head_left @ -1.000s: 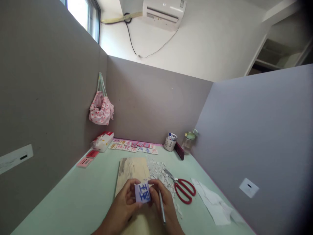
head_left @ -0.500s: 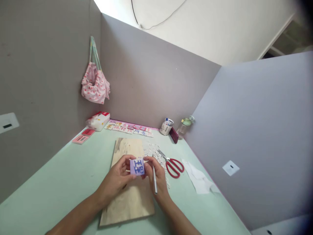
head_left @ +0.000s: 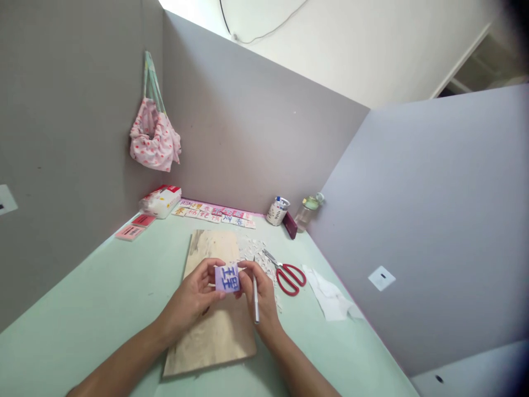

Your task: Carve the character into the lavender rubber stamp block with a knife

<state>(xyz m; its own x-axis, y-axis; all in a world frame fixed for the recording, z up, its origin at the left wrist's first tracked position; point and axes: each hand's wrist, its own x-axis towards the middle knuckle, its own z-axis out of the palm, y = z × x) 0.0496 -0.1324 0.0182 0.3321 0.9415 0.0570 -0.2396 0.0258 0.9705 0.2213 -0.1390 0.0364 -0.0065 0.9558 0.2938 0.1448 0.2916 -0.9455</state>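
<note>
Far left: two red and pink cards (head_left: 136, 226) lie flat at the edge of the pale green bench (head_left: 103, 314). A dotted pink cloth bag (head_left: 154, 151) hangs on the partition above a soft white-and-red pack (head_left: 162, 201). Left hand (head_left: 198, 289): fingers and thumb grip the left side of a purple square (head_left: 227, 278) bearing a blue character, held above the wooden board (head_left: 212, 347). Behind the board, lettered pieces (head_left: 215, 213) lie in two rows. Pale scraps (head_left: 251, 247) are scattered right of the board. Right hand (head_left: 263, 298): thumb and fingertips pinch the square's right side; a slim silver tool (head_left: 255, 306) lies along this hand, tip pointing away from the person. Further right: a can (head_left: 278, 212), red-handled scissors (head_left: 291, 280), a maroon case (head_left: 290, 225) leaning beside the can, a green-lidded bottle (head_left: 306, 215), and crumpled white paper (head_left: 328, 295).
</note>
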